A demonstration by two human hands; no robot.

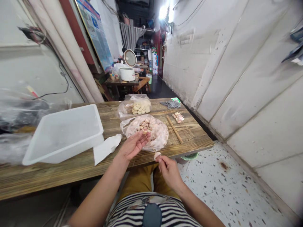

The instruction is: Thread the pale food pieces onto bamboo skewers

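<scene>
A thin wooden skewer (152, 146) slants between my two hands above the table's front edge. My left hand (134, 145) is turned palm up, its thumb and fingers closed around the skewer's upper end. A small yellowish bit shows at those fingertips, too small to name. My right hand (169, 170) pinches a pale, round food slice (157, 155) at the skewer's lower end. Just beyond the hands lies a clear plastic bag (163, 134), open at the top, with many pinkish-brown food pieces (145, 125) inside.
On the wooden table (111, 119) are a white plastic tub (66, 126), a white paper (107, 146), a bag of pale skewered slices (141, 106), loose wooden skewers (174, 129), loaded skewers (178, 117) and a crumpled grey bag (170, 104). A rice cooker (127, 74) stands behind.
</scene>
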